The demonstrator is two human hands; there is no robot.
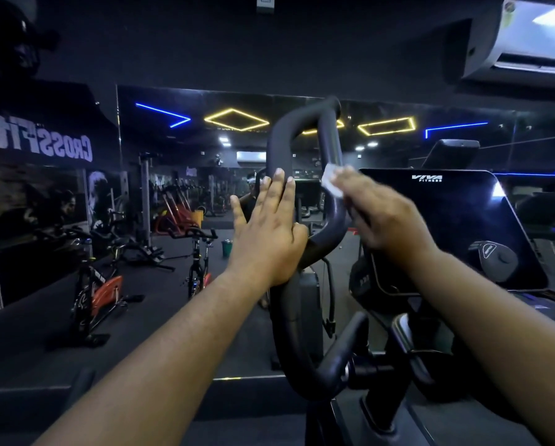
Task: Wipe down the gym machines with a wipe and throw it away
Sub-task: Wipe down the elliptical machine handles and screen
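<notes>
The left hand [266,233] lies flat against the left bar of the looped black handle [301,194], fingers straight and holding nothing, probably to steady the loop while the other side is rubbed. The right hand [382,217] presses a small white wipe [331,181] onto the right bar, just beside the dark console screen [456,226]; its fingers look mostly extended over the wipe (motion blur hides the exact grip). A small green bucket [227,247] stands on the floor well beyond, its contents too far off to tell; whether it serves as the bin is unclear.
</notes>
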